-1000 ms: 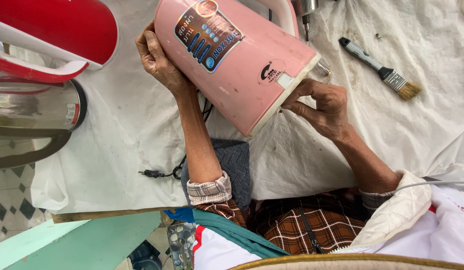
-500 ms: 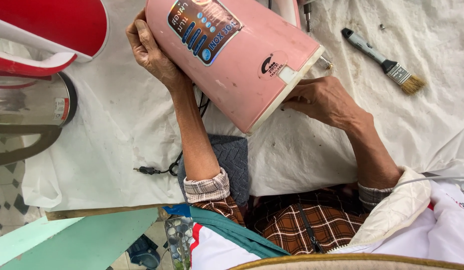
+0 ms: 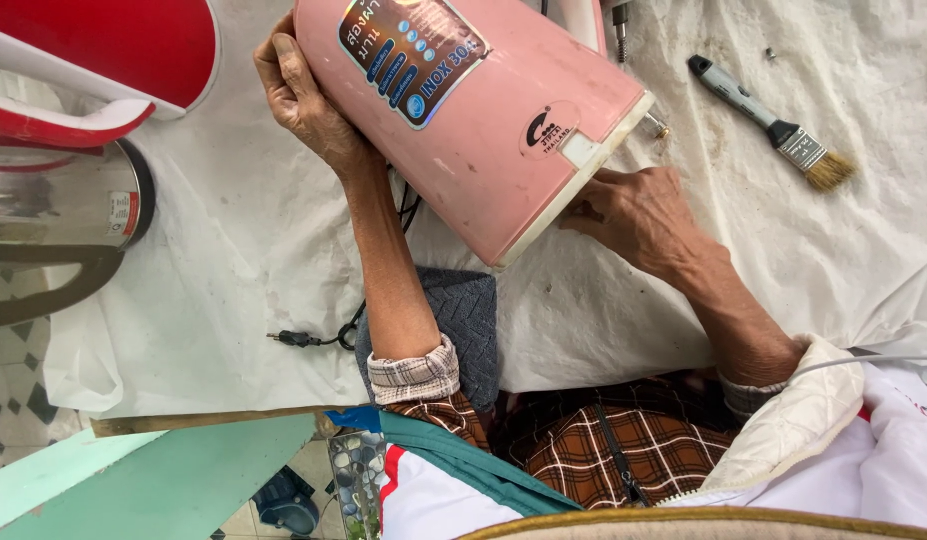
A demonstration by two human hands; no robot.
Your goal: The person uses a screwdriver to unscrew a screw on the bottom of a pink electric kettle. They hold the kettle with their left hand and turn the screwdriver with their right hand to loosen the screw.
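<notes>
Lying tilted on the cloth-covered desk, the pink kettle has its base turned toward the person. Left hand braces the far side, fingers pressed flat on the shell. Right hand sits at the base rim, fingers curled under it, tips hidden. Best to keep that brace firm while working the rim. A brush lies well apart; a red kettle stands left.

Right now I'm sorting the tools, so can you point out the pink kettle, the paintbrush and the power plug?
pink kettle (image 3: 484, 130), head view, on the middle of its pink side wall.
paintbrush (image 3: 774, 125), head view, on its handle near the metal band.
power plug (image 3: 292, 339), head view, on the black plug body.
</notes>
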